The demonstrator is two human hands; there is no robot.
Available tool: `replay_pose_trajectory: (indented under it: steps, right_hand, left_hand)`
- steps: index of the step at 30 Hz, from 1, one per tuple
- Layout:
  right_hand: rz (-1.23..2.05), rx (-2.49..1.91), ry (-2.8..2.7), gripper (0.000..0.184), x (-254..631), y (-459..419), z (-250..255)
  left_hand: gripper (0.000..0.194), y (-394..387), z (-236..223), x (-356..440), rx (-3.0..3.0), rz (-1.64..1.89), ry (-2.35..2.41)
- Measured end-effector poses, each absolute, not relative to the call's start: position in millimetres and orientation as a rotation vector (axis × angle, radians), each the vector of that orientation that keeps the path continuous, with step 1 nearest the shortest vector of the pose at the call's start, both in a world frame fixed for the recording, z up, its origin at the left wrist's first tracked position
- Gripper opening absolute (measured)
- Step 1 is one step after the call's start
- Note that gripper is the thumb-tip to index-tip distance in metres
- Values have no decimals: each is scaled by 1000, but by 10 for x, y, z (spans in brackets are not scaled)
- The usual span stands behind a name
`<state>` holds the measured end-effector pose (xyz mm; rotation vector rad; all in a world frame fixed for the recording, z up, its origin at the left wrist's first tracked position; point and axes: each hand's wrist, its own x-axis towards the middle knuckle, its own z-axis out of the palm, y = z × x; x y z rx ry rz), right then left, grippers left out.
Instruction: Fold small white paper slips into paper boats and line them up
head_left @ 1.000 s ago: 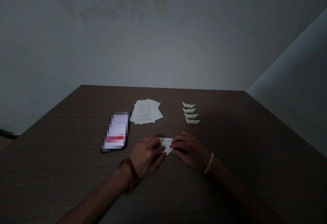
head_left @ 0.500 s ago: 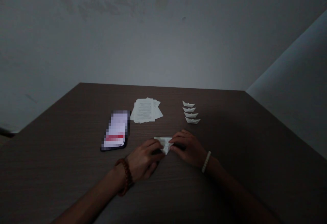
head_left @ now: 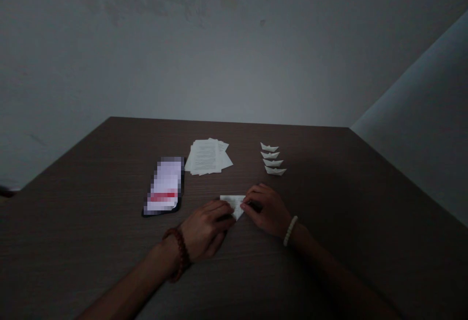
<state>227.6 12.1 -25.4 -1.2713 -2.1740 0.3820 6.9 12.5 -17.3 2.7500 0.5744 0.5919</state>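
A small folded piece of printed white paper [head_left: 237, 205] lies on the table between my hands, its visible part narrowing to a point toward me. My left hand [head_left: 206, 225], with a brown bead bracelet at the wrist, has its curled fingers on the paper's left part. From the other side, my right hand [head_left: 266, 209] pinches the paper's right part between thumb and fingers; a pale bead bracelet circles that wrist. The fingers cover both side portions of the paper.
Beyond my right hand, several small folded paper boats [head_left: 274, 163] stand in a column. A loose stack of printed paper sheets [head_left: 205, 157] lies farther back, left of centre. A phone [head_left: 165, 183] with a blurred screen rests left of my left hand. The dark wooden table [head_left: 310, 144] meets a wall behind.
My left hand has shifted slightly left, uncovering more of the paper's upper left edge. The right thumb and fingers have moved a little left over the paper.
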Motion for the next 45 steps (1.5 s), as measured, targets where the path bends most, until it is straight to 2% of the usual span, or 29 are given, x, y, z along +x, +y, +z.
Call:
replay_pose_trajectory:
  steps: [11, 17, 37, 41, 45]
  right_hand:
    - [302, -1293, -2209, 5, 2211, 98, -262]
    - [307, -1317, -2205, 4, 2198, 98, -262]
    - [344, -1367, -2115, 2, 2198, 99, -303]
    - [356, -1392, -2072, 13, 2198, 103, -311]
    - [362, -1396, -2061, 15, 2191, 100, -289]
  left_hand:
    - [38, 139, -170, 82, 2825, 550, 538]
    - [33, 125, -122, 95, 2879, 435, 559]
    - [34, 117, -107, 101, 2864, 380, 590]
    - [35, 114, -115, 100, 2861, 421, 576]
    - [35, 116, -137, 99, 2860, 454, 565]
